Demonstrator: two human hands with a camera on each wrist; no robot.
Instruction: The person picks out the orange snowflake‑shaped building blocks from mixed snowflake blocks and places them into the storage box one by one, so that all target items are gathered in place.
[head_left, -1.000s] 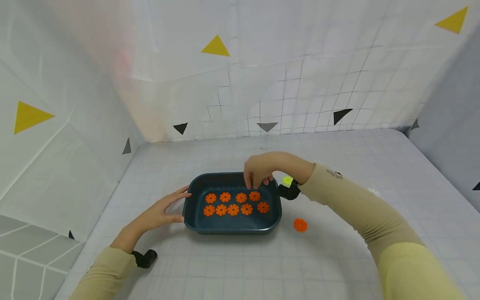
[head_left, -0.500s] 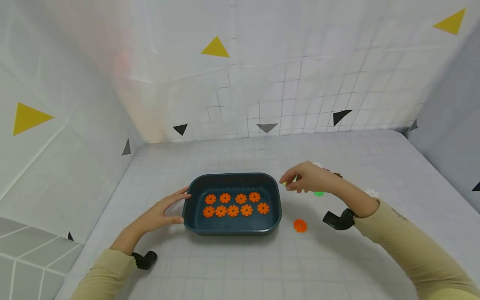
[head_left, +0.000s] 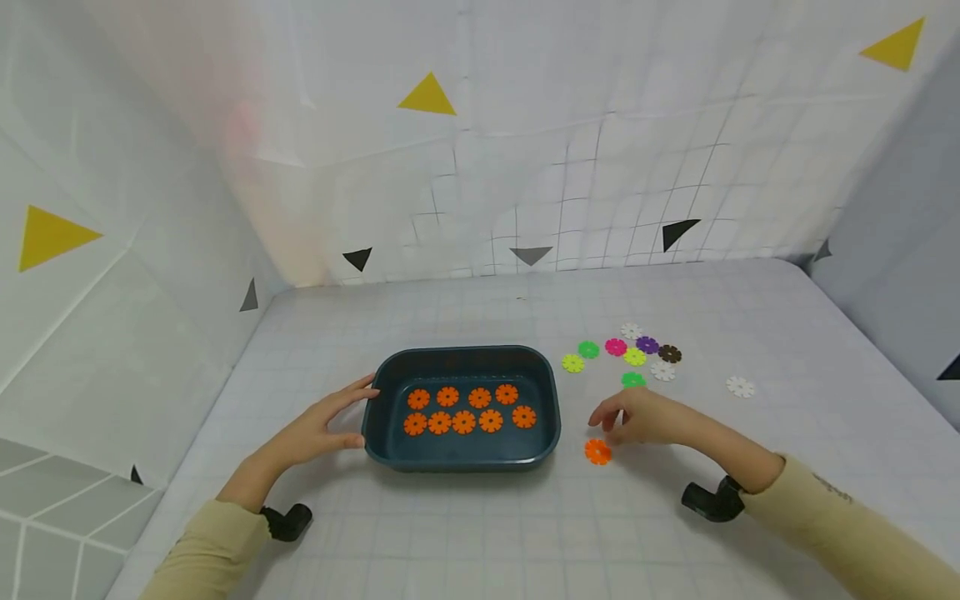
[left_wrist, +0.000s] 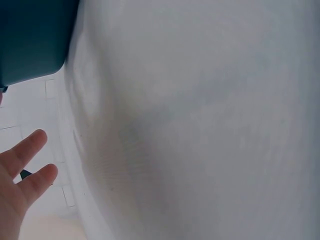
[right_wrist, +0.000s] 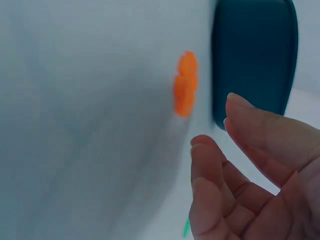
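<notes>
A dark blue-green rectangular tray (head_left: 462,463) holds two rows of orange notched discs (head_left: 463,422), lying flat. My left hand (head_left: 322,425) rests at its left end, fingers spread and thumb apart, fingertips touching the rim; the left wrist view shows spread fingers and the tray's corner. Over the table right of the tray is my right hand (head_left: 637,418), just above a single orange notched disc (head_left: 597,452). In the right wrist view a gap separates thumb and bent fingers, nothing is between them, and the orange disc (right_wrist: 185,85) lies beyond.
Behind the right hand lie several notched discs, among them a pink disc (head_left: 616,347), a purple disc (head_left: 647,344) and a brown disc (head_left: 670,354). A white disc (head_left: 740,387) lies farther right. White sheeted walls (head_left: 525,167) enclose the table.
My right hand has moved from over the tray's back right corner, out past its right side, then forward to the lone orange disc. The left hand has stayed at the tray.
</notes>
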